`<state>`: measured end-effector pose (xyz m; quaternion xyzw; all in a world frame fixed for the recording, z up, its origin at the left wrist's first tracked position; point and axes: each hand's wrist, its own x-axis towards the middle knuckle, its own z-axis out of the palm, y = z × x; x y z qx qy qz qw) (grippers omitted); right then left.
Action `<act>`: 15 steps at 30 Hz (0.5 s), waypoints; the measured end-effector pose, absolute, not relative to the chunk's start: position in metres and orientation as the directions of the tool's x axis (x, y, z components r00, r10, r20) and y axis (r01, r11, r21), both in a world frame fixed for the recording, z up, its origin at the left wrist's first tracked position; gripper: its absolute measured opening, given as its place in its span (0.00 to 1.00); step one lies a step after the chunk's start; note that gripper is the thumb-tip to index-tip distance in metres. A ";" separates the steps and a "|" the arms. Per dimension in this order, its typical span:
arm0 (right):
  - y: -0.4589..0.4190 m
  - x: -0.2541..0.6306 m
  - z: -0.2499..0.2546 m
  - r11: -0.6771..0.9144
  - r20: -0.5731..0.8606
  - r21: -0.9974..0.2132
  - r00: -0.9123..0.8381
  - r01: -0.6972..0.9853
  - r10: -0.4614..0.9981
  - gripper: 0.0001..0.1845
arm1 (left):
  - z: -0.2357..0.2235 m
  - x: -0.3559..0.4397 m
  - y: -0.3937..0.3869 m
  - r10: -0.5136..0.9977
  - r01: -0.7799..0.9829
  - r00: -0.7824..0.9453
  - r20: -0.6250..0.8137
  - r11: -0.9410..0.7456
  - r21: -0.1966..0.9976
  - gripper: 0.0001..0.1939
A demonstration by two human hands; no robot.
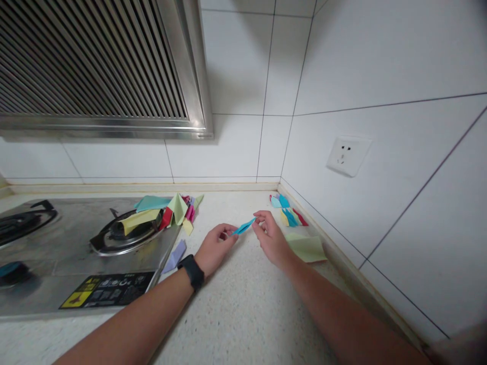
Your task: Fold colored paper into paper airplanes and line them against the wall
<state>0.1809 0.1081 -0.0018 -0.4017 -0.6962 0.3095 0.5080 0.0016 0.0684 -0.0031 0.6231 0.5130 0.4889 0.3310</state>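
Note:
A narrow folded piece of blue paper [244, 226] is stretched between my two hands above the speckled countertop [243, 304]. My left hand [216, 248], with a black watch [192, 272] on its wrist, pinches the lower left end. The upper right end sits between the thumb and fingers of my right hand [271, 235]. Close to my right wrist lies a pale green paper sheet [307, 248]. Beyond it are small folded papers in blue, yellow and red [292, 217]. A lilac folded paper [175, 256] rests left of my left hand, by the stove's edge.
A steel gas stove [72, 243] fills the left side. Several folded papers, among them a yellow strip [140, 221] and a pale green piece [177, 209], lie over its right burner and edge. A range hood [198, 101] hangs above. A wall socket [349, 155] is at right.

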 end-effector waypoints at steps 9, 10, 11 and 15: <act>0.110 0.185 -0.001 0.505 0.474 -0.811 -0.176 0.295 0.863 0.15 | -0.004 -0.003 0.070 0.981 0.195 0.055 0.184 -0.191 0.962 0.14; 0.109 0.186 -0.001 0.512 0.478 -0.801 -0.181 0.312 0.859 0.14 | -0.004 -0.003 0.070 0.981 0.186 0.057 0.188 -0.195 0.963 0.14; 0.109 0.186 0.000 0.516 0.479 -0.792 -0.192 0.326 0.857 0.14 | -0.005 -0.003 0.070 0.980 0.176 0.057 0.190 -0.197 0.964 0.14; 0.109 0.187 0.000 0.507 0.445 -0.786 -0.245 0.355 0.861 0.11 | -0.004 -0.005 0.070 0.984 0.141 0.060 0.170 -0.177 0.974 0.15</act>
